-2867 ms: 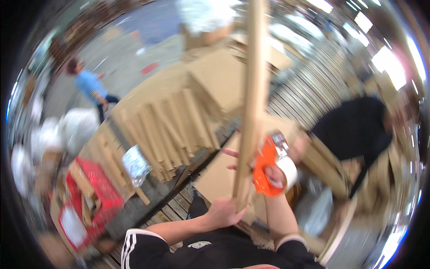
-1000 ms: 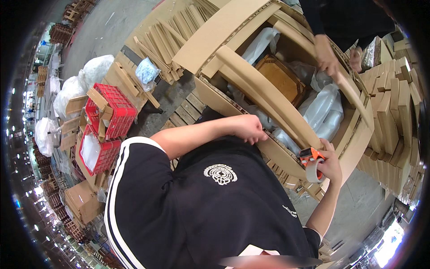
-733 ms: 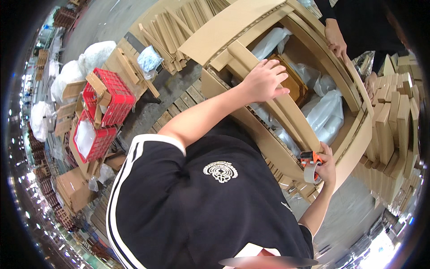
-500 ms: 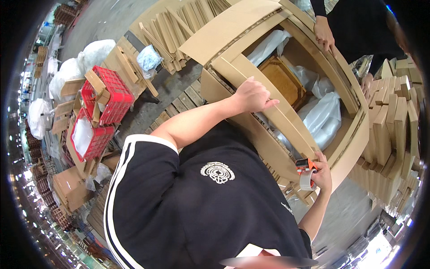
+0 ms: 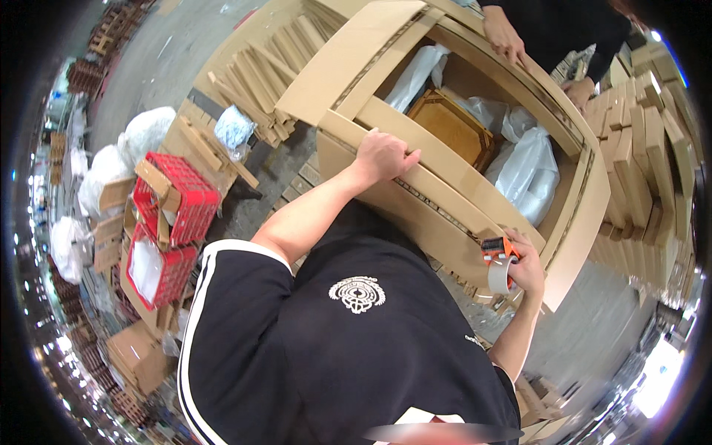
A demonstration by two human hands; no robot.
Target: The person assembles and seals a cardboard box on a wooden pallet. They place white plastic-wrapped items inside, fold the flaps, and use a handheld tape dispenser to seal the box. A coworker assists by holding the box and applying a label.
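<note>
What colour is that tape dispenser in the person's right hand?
The tape dispenser in the right hand is orange and black, best seen in the head view.

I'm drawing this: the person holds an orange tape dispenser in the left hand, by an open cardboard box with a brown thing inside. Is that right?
Not the left hand: the head view shows the orange tape dispenser in the right hand, by an open cardboard box with a brown thing inside.
</note>
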